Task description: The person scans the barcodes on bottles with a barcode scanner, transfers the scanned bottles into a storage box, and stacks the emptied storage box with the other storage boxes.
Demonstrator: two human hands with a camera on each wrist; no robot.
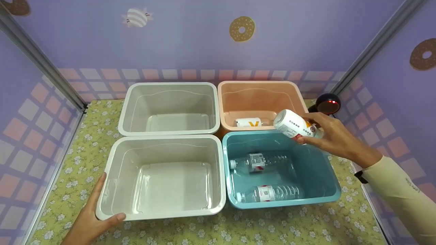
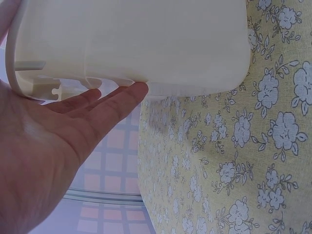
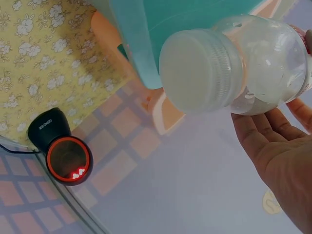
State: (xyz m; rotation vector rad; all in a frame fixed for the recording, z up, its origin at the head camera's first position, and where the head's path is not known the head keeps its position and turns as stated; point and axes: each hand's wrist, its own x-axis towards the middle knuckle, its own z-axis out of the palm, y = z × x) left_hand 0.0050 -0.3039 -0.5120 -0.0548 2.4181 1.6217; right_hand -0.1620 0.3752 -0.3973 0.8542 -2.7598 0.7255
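Observation:
My right hand (image 1: pixel 335 137) grips a plastic bottle (image 1: pixel 293 125) with a white label, holding it tilted above the back of the blue bin (image 1: pixel 282 205). In the right wrist view, its wide white cap (image 3: pixel 195 70) and clear shoulder face the camera. At the near left corner of the front beige bin (image 1: pixel 163 216), my left hand (image 1: pixel 90 217) holds the rim, thumb on the front edge. The left wrist view has its fingers (image 2: pixel 117 105) against the bin's outer wall. Two clear bottles (image 1: pixel 257 162) lie in the blue bin. Another white-labelled bottle (image 1: pixel 248 122) lies in the orange bin (image 1: pixel 260 88).
A second beige bin (image 1: pixel 170 132) stands behind the front one. A black scanner (image 3: pixel 58 141) with a glowing red ring stands at the back right, beyond the bins. Purple walls enclose the flowered tabletop (image 1: pixel 78 163) on three sides.

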